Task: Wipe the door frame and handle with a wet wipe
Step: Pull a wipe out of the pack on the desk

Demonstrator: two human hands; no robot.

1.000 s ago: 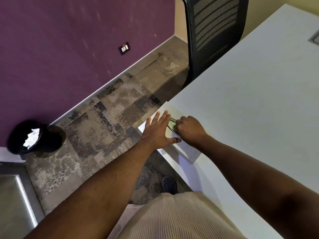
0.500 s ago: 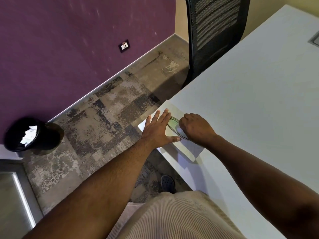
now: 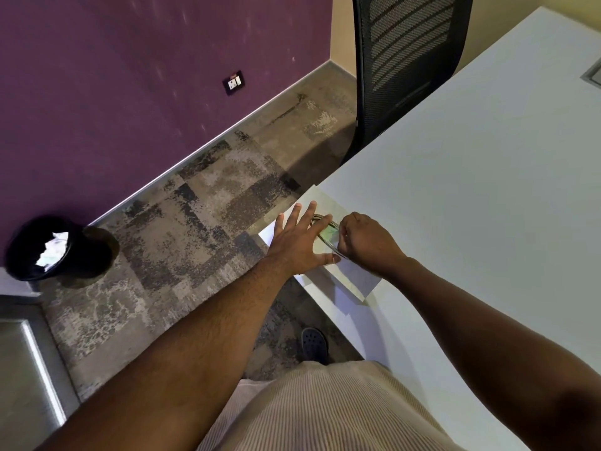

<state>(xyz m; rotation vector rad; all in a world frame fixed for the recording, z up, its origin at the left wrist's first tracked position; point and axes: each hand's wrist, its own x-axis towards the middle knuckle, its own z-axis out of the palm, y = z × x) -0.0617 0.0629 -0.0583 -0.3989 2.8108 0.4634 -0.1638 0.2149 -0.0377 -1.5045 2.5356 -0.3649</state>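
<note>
A flat, pale wet wipe pack [image 3: 356, 279] lies on the near corner of the white table [image 3: 471, 190]. My left hand [image 3: 297, 244] rests flat on the pack's left part with its fingers spread, pressing it down. My right hand [image 3: 369, 245] is closed just to the right, with its fingertips pinching the edge of the pack's oval flap [image 3: 326, 235]. The flap is dark-rimmed with green under it and is partly lifted. No loose wipe shows.
A black mesh chair [image 3: 403, 60] stands at the table's far side. A black bin [image 3: 48, 249] with crumpled paper sits by the purple wall. A metal-edged glass panel [image 3: 29, 362] is at the lower left. Patterned carpet covers the floor between them.
My right hand has shifted a little to the right, pulling the flap, and more of the oval opening shows. My left hand stays flat on the pack.
</note>
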